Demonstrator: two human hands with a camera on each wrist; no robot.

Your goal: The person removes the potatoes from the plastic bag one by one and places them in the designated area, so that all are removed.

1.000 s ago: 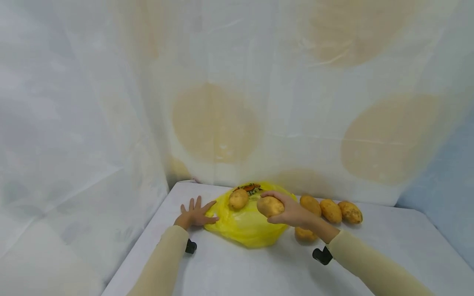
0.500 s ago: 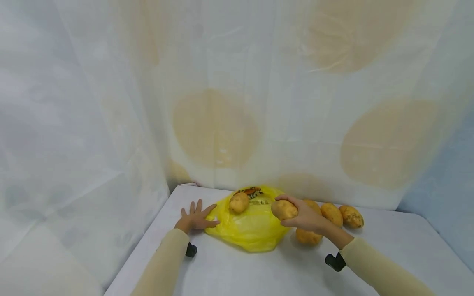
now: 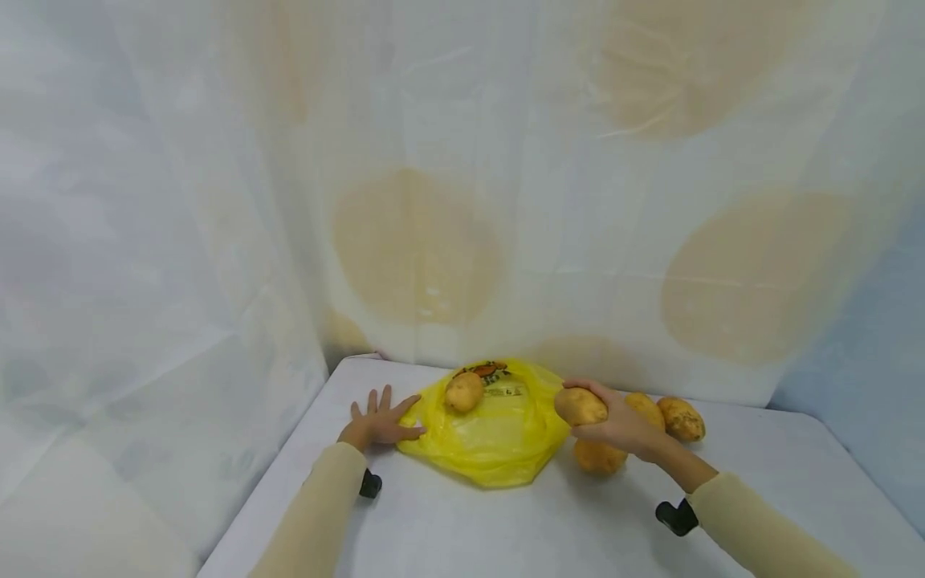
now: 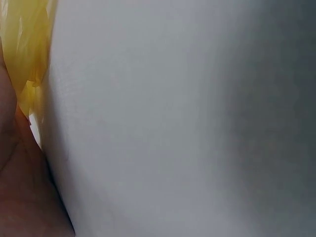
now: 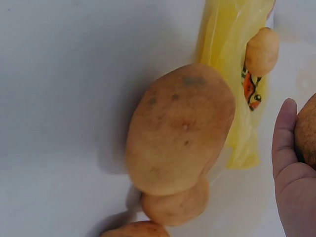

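Observation:
In the head view a yellow plastic bag (image 3: 499, 433) lies flat, with a potato (image 3: 464, 392) on top near its printed end. My left hand (image 3: 383, 421) rests beside the bag with fingers spread, its thumb and a finger touching the bag's left edge. The left wrist view catches only part of that hand (image 4: 24, 187) and the bag's yellow film (image 4: 29, 39). By the bag's right edge, my right hand (image 3: 623, 421) grips another potato (image 3: 580, 406) above the table. Most of this held potato (image 5: 308, 131) is outside the right wrist view.
Several potatoes sit right of the bag: a near potato (image 3: 600, 457), one (image 3: 645, 408) partly behind my right hand and a far-right potato (image 3: 682, 418). The white table (image 3: 462, 530) meets pale hanging sheets (image 3: 592, 265) at its back and sides.
My right hand has moved right with its potato, from above the bag to its right edge, now covering a potato behind it. The left hand has stayed in place.

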